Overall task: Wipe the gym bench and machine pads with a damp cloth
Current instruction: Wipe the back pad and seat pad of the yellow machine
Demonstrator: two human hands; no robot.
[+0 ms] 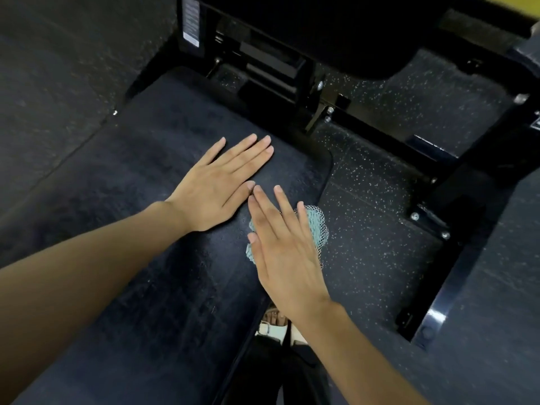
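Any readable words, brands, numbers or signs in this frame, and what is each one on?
None can be read.
White sticker on the machine's black upright, top left: lines of print, too small and blurred.
Small plate on the frame at the right edge: cut off and blurred.
Bench pad and cloth: no text.

left hand [217, 182]: bare, no rings, nails short and unpainted
right hand [287, 255]: bare, no rings, nails short
forearms: both bare, no sleeves, watch or bands
legs: dark trousers [280, 372]
foot: pale strapped sandal [273, 327], toes showing
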